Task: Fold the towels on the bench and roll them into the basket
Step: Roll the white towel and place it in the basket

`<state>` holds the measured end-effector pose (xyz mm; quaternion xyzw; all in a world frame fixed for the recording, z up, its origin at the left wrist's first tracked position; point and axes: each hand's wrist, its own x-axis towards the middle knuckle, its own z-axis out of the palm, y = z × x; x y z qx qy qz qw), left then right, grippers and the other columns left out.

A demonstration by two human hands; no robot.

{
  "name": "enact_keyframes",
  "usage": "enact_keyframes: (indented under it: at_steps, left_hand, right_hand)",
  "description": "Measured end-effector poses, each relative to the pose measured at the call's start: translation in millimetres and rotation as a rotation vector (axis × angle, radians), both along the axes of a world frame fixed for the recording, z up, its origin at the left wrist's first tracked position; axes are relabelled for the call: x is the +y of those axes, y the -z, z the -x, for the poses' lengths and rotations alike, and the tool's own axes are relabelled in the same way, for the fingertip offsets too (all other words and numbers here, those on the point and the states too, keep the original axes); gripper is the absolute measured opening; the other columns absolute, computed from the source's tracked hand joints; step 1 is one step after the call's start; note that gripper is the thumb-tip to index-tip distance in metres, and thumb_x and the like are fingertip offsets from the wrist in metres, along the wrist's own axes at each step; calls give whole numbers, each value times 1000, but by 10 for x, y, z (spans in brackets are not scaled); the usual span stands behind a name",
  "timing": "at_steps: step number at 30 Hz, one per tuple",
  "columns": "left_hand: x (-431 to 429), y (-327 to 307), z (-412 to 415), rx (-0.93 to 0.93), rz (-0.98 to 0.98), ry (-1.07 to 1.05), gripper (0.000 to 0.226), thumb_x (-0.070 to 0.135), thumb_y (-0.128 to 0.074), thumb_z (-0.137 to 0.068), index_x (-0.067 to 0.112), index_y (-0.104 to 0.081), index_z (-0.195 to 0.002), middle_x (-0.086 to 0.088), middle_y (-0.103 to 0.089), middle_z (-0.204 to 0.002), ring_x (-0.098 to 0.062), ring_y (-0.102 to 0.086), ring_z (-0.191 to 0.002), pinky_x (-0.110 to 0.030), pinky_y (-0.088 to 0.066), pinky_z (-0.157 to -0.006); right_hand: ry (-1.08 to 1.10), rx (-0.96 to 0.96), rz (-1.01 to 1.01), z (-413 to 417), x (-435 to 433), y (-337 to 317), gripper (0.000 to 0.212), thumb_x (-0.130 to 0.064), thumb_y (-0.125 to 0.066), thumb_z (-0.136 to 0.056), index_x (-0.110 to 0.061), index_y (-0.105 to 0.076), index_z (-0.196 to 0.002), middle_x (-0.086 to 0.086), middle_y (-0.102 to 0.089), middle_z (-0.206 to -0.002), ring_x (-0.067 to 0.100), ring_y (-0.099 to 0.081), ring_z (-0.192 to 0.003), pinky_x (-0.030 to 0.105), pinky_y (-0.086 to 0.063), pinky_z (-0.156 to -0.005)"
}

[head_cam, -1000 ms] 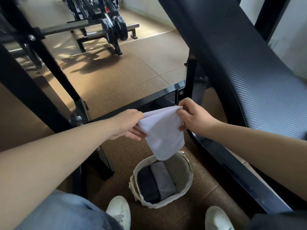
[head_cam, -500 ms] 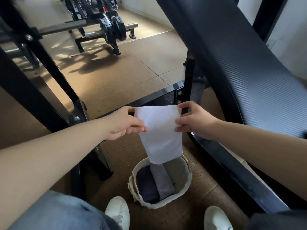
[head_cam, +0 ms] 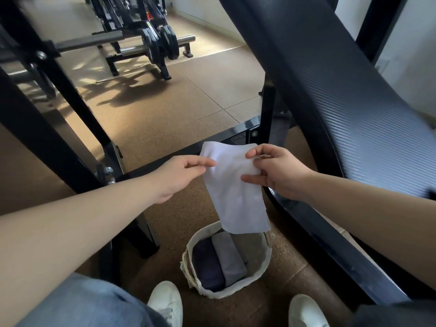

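A folded white towel (head_cam: pixel 233 194) hangs in the air as a long strip above the basket. My left hand (head_cam: pixel 179 175) pinches its left edge near the top. My right hand (head_cam: pixel 276 173) grips the right edge, with the thumb over the front of the cloth. Below them a pale round basket (head_cam: pixel 264 265) stands on the floor. Inside it lie a dark rolled towel (head_cam: pixel 207 267) and a light grey rolled towel (head_cam: pixel 230 256) side by side. The towel's lower end hangs just over the basket's far rim.
The black padded bench (head_cam: pixel 342 95) slopes up on the right, its black frame (head_cam: pixel 330 244) running down past the basket. A black rack post (head_cam: pixel 47 147) stands to the left. Weight plates on a barbell (head_cam: pixel 160 43) sit far back. My white shoes (head_cam: pixel 165 303) flank the basket.
The towel went from a bunched, twisted shape to a flat hanging strip. Both hands shifted down its side edges, and its top edge now stands free above my fingers.
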<state>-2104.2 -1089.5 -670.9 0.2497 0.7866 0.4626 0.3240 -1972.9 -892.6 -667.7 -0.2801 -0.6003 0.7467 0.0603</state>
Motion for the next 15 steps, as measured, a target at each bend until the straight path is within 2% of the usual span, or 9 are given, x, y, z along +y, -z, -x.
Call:
enact_keyframes:
  at_steps: [2, 5, 7, 9, 11, 13, 15]
  left_hand:
    - [-20, 17, 1, -17, 10, 33, 31, 9, -58, -101, 35, -73, -110, 10, -59, -131, -5, -49, -127, -28, -30, -112]
    - [-26, 24, 0, -20, -17, 49, 31, 5, -62, -98, 32, -72, -111, 5, -63, -127, -6, -55, -121, -25, -38, -107]
    - [-25, 25, 24, 6, -47, 22, 32, 5, -65, -96, 34, -71, -110, 7, -65, -122, -5, -58, -118, -22, -43, -103]
    - [-33, 26, 52, 75, -49, 1, 36, 8, -70, -93, 37, -70, -115, 16, -60, -123, -2, -53, -119, -22, -40, -99]
    - [-43, 29, 70, 212, 0, 32, 41, 13, -74, -90, 39, -68, -121, 22, -56, -123, 0, -51, -113, -22, -38, -93]
    - [-43, 31, 74, 342, 49, 66, 42, 17, -77, -88, 45, -66, -117, 23, -60, -117, -2, -57, -99, -19, -42, -80]
    - [-38, 32, 64, 462, 88, 69, 44, 23, -80, -85, 45, -66, -121, 23, -61, -118, -6, -58, -104, -20, -42, -82]
  right_hand:
    - [-28, 18, 27, -14, -10, -29, 32, 8, -46, -101, -10, -68, -89, 17, -55, -130, 34, -68, -108, 36, -63, -71]
    - [-50, 50, 40, -26, 3, -45, 31, 9, -46, -101, -9, -70, -95, 15, -57, -129, 32, -68, -108, 36, -64, -73]
    - [-67, 53, 37, -34, 30, -40, 29, 10, -49, -99, -9, -71, -101, 12, -59, -126, 29, -69, -107, 37, -64, -77]
    - [-108, 50, 0, -49, 56, -25, 28, 11, -58, -95, -10, -71, -109, 13, -64, -123, 28, -72, -105, 37, -63, -81]
    - [-145, 28, -199, -66, 65, 9, 36, 7, -70, -88, -17, -70, -115, 10, -69, -116, 24, -73, -101, 34, -62, -83]
    - [-167, -27, -551, -72, 48, 28, 49, -4, -80, -81, -28, -67, -122, 0, -70, -112, 17, -71, -100, 30, -60, -85]
    - [-192, -80, -847, -69, 15, 33, 58, -14, -80, -79, -35, -61, -130, -7, -65, -117, 13, -65, -101, 27, -54, -84]
